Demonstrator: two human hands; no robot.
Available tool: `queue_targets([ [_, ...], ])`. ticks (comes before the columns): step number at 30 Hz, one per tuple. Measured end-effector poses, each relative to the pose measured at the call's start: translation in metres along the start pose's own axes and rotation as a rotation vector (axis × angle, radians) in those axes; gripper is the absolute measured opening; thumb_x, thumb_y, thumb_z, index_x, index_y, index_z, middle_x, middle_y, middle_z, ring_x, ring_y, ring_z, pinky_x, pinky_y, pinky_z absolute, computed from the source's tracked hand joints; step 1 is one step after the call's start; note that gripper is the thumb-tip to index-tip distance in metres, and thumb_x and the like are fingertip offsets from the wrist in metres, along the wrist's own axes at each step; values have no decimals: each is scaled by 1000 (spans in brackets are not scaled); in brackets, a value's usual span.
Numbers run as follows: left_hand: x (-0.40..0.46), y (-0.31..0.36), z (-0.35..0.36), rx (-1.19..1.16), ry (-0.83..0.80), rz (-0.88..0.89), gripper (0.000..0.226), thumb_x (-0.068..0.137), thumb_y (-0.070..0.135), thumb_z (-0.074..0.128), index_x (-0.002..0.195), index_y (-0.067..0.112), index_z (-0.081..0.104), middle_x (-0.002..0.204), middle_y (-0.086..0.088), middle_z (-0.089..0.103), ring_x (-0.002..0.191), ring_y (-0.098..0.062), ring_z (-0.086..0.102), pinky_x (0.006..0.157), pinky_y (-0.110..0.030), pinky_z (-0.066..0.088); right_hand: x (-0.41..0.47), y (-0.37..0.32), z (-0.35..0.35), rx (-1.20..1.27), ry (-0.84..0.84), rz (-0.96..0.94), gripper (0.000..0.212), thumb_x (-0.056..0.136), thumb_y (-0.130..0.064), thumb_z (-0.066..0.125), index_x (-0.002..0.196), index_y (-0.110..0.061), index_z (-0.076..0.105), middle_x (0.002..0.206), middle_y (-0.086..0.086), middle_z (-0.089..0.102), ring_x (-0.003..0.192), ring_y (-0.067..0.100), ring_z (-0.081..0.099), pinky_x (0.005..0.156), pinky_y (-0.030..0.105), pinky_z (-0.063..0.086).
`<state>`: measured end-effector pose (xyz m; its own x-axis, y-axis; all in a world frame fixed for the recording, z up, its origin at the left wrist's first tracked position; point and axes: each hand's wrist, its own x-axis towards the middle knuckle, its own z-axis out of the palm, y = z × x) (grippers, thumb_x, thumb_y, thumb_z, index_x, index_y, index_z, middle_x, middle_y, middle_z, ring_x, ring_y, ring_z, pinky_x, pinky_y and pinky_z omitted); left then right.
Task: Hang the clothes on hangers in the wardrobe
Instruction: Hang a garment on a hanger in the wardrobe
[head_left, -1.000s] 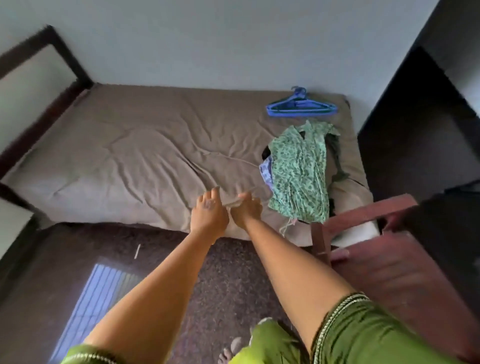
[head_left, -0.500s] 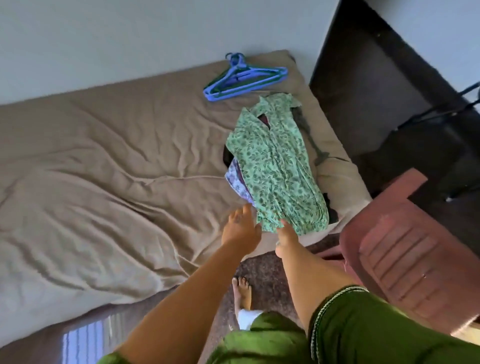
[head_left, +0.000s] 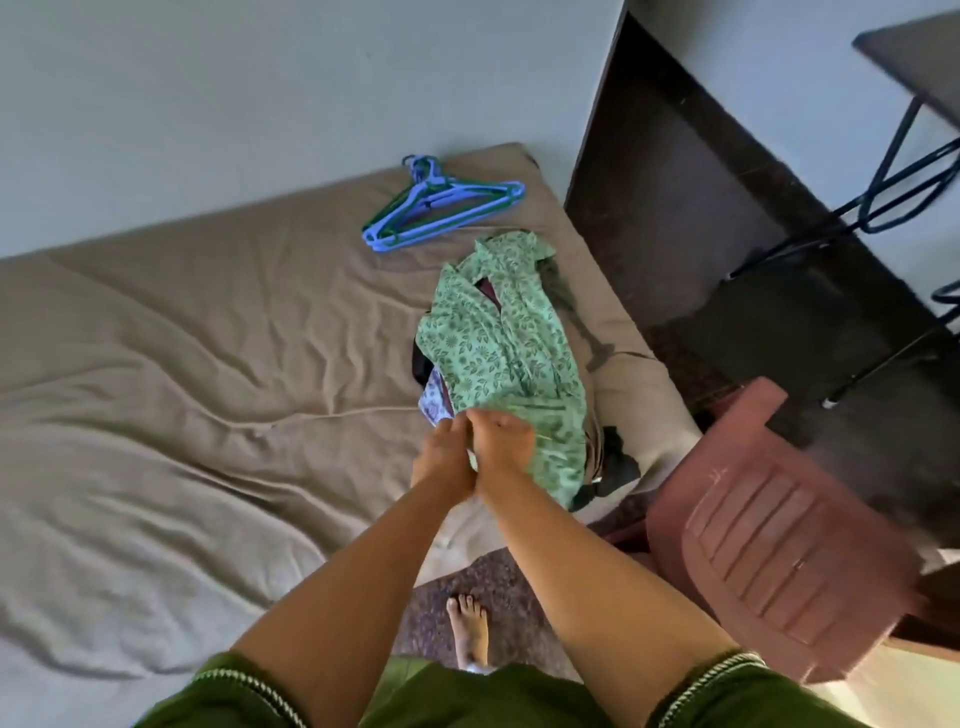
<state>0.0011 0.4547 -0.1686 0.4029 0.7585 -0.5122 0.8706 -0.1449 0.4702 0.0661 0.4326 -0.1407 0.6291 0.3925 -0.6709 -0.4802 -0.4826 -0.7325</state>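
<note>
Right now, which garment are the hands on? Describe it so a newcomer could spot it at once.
Start at the bed with the tan sheet and go to its right end, near the reddish plastic chair. A small clothes pile lies there; the top piece, the green floral garment, is the only light green printed one, below the blue hangers.

Printed green cloth garment (head_left: 498, 338), creased matt bedsheet (head_left: 208, 364), glossy plastic hangers (head_left: 441, 208), ribbed plastic chair (head_left: 779, 545)
</note>
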Motion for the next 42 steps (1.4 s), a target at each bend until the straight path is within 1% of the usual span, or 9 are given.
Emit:
queue_targets([
  [3, 1, 5, -52, -636, 189, -290, 10, 88, 11, 58, 95, 4, 61, 86, -11, 57, 92, -30, 61, 71, -34, 43, -26, -60, 30, -68, -223, -266, 16, 68, -22, 74, 67, -8, 66, 67, -4, 63, 68, 14, 61, 60, 24, 51],
  [9, -5, 14, -196, -1579, 424, -269, 18, 94, 22, 57, 101, 5, 60, 81, -11, 64, 66, -23, 63, 54, -29, 55, -38, -112, 61, -686, -284, -930, 79, 71, -26, 78, 139, -11, 40, 128, 14, 49, 121, 28, 44, 106, 38, 33],
  [17, -69, 26, -364, -1287, 500, 188, 12, 94, 17, 52, 104, 12, 58, 98, -13, 66, 90, -30, 65, 80, -42, 57, -116, -175, 159, -452, -463, -637, 57, 86, -21, 64, 134, -14, 33, 104, 1, 56, 88, 19, 59, 63, 20, 43],
  [24, -129, -53, -523, -1320, 1022, 325, 40, 88, -2, 28, 102, 18, 60, 86, -6, 58, 73, -21, 56, 58, -25, 48, -178, -273, 230, -1042, -287, -1008, 32, 89, -7, 50, 121, -5, 53, 119, 18, 60, 105, 32, 59, 85, 33, 49],
  [30, -189, -112, -604, -1496, 1450, 602, 37, 93, 0, 31, 123, 12, 50, 100, -2, 57, 80, -13, 57, 67, -19, 52, -303, -352, 288, -218, -584, -1017, 36, 83, 6, 33, 85, -11, 64, 90, 21, 67, 78, 39, 67, 71, 59, 56],
  [34, -213, -145, -640, -1240, 1585, 587, 35, 87, 2, 34, 111, 18, 55, 103, -1, 58, 87, -15, 59, 77, -26, 52, -353, -383, 308, 144, -601, -1043, 39, 84, 4, 33, 89, -18, 65, 94, 12, 67, 72, 24, 61, 56, 31, 49],
  [36, -214, -169, -657, -919, 1537, 393, 41, 82, -1, 34, 113, 15, 57, 107, -4, 56, 83, -19, 61, 67, -24, 50, -349, -393, 313, -64, -416, -1234, 34, 82, 0, 39, 94, -15, 67, 101, 10, 67, 87, 26, 64, 63, 28, 48],
  [39, -208, -192, -662, -522, 1143, 49, 35, 86, 4, 46, 117, 17, 55, 120, -17, 55, 86, -30, 64, 60, -30, 51, -326, -387, 318, -1114, -58, -1417, 30, 85, -1, 49, 109, 0, 67, 115, 18, 65, 102, 31, 62, 83, 31, 49],
  [42, -205, -194, -645, -368, 746, -32, 35, 87, 7, 61, 121, 16, 55, 118, -17, 56, 94, -30, 58, 68, -35, 50, -312, -364, 321, -1470, -265, -1177, 37, 87, 4, 46, 118, -4, 64, 121, 13, 62, 91, 24, 55, 76, 33, 48],
])
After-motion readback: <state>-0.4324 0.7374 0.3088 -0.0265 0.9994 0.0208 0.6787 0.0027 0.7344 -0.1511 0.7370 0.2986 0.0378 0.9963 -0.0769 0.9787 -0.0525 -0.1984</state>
